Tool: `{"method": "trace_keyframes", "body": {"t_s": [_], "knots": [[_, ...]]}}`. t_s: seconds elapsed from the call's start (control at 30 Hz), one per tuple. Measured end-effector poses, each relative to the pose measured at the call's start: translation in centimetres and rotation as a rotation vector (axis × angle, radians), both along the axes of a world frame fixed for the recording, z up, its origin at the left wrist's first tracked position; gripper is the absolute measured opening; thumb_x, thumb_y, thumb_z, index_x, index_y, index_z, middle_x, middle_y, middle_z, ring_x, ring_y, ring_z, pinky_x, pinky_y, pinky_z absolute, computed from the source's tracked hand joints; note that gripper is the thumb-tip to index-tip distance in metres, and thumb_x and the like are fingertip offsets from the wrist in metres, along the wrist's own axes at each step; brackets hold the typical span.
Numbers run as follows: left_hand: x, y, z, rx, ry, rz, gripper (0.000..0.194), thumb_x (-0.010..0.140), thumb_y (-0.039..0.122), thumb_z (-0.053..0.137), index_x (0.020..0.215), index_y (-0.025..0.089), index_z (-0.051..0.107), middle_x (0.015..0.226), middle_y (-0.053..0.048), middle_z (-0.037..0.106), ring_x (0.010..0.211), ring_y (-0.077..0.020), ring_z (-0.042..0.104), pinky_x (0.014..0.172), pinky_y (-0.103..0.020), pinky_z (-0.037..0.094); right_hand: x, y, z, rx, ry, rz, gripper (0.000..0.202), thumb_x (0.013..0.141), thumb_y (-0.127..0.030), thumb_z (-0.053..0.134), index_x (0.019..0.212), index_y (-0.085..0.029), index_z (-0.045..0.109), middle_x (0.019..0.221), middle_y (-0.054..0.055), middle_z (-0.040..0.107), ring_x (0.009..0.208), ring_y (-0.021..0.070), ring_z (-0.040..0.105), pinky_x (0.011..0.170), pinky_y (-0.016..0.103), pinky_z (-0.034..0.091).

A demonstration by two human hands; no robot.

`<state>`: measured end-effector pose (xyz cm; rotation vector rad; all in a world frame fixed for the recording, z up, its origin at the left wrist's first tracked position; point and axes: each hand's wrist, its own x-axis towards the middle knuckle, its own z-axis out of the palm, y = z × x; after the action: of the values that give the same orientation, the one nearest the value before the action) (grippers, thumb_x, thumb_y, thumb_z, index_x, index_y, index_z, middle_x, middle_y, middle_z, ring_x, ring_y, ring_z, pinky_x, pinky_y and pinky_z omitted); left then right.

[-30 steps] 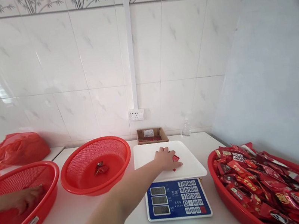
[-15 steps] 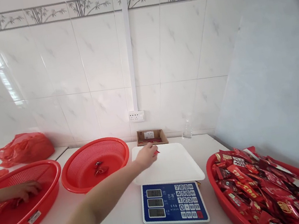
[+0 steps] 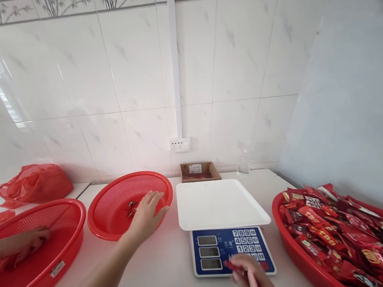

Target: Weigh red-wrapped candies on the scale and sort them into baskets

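My left hand [image 3: 148, 216] is over the right side of the middle red basket [image 3: 107, 195], fingers stretched and apart, holding nothing visible. A few small wrapped packets [image 3: 131, 210] lie in that basket, partly behind my hand. My right hand [image 3: 255, 281] hovers before the keypad of the blue and white weighing scale [image 3: 212, 272], slightly blurred. Between its thumb and fingers it pinches a small red packet [image 3: 235, 266]. Nothing lies on the scale's white tray [image 3: 219, 202].
At right, a red basket [image 3: 284, 235] is heaped with red snack packets [image 3: 336, 232]. Another person's hand [image 3: 34, 241] reaches into the left red basket [image 3: 77, 229]. Behind the scale stand a small cardboard box [image 3: 214, 171] and a clear bottle [image 3: 243, 162]. A red plastic bag [image 3: 34, 184] sits back left.
My left hand has moved left from the scale tray to the middle basket and no longer shows the red piece it held. My right hand has risen from the bottom edge to the keypad.
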<state>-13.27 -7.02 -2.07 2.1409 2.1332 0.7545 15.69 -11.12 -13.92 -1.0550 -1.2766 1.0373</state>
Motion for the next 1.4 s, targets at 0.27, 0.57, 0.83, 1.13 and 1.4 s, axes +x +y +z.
{"method": "trace_keyframes", "body": {"t_s": [0.27, 0.57, 0.83, 1.13, 1.4], "knots": [[5.1, -3.7, -6.1, 0.427, -0.214, -0.340, 0.025, 0.088, 0.029, 0.049, 0.110, 0.022, 0.058, 0.116, -0.010, 0.062, 0.120, -0.0229, 0.050, 0.097, -0.041, 0.046, -3.9, 11.4, 10.1, -0.104, -0.215, 0.142, 0.045, 0.072, -0.046, 0.061, 0.111, -0.023, 0.055, 0.115, 0.007, 0.058, 0.091, 0.0205, 0.061, 0.060, 0.030, 0.058], [3.3, -4.6, -8.8, 0.446, -0.258, -0.266, 0.019, 0.088, 0.026, 0.048, 0.100, 0.021, 0.062, 0.102, -0.009, 0.068, 0.106, -0.0211, 0.060, 0.089, -0.036, 0.052, -4.5, 16.2, 10.2, -0.154, -0.637, 0.144, 0.055, 0.079, -0.036, 0.055, 0.130, -0.021, 0.043, 0.127, 0.013, 0.053, 0.099, 0.0216, 0.060, 0.071, 0.032, 0.053], [2.6, -4.0, -10.1, 0.496, -0.275, -0.298, 0.020, 0.086, 0.032, 0.051, 0.099, 0.022, 0.063, 0.103, -0.007, 0.069, 0.102, -0.0208, 0.063, 0.085, -0.032, 0.053, 3.9, 16.8, 12.2, 0.258, -1.077, 0.029, 0.054, 0.078, -0.032, 0.056, 0.130, -0.020, 0.047, 0.136, 0.010, 0.047, 0.127, 0.0225, 0.041, 0.108, 0.040, 0.028], [2.7, -3.3, -11.1, 0.517, -0.264, -0.332, 0.023, 0.086, 0.038, 0.049, 0.097, 0.024, 0.064, 0.101, -0.005, 0.069, 0.097, -0.0200, 0.064, 0.079, -0.029, 0.055, 17.8, 11.5, 11.5, -0.204, -1.549, -0.178, 0.057, 0.077, -0.039, 0.058, 0.131, -0.026, 0.047, 0.141, 0.011, 0.041, 0.127, 0.0321, 0.038, 0.096, 0.044, 0.037], [2.4, -3.0, -11.4, 0.515, -0.278, -0.304, 0.025, 0.086, 0.042, 0.048, 0.094, 0.024, 0.065, 0.097, -0.005, 0.070, 0.091, -0.0189, 0.066, 0.073, -0.027, 0.057, 19.9, 10.8, 12.0, -0.044, -1.409, -0.336, 0.033, 0.076, -0.012, 0.045, 0.102, -0.024, 0.061, 0.101, 0.003, 0.066, 0.090, 0.0184, 0.060, 0.077, 0.027, 0.042]]}}
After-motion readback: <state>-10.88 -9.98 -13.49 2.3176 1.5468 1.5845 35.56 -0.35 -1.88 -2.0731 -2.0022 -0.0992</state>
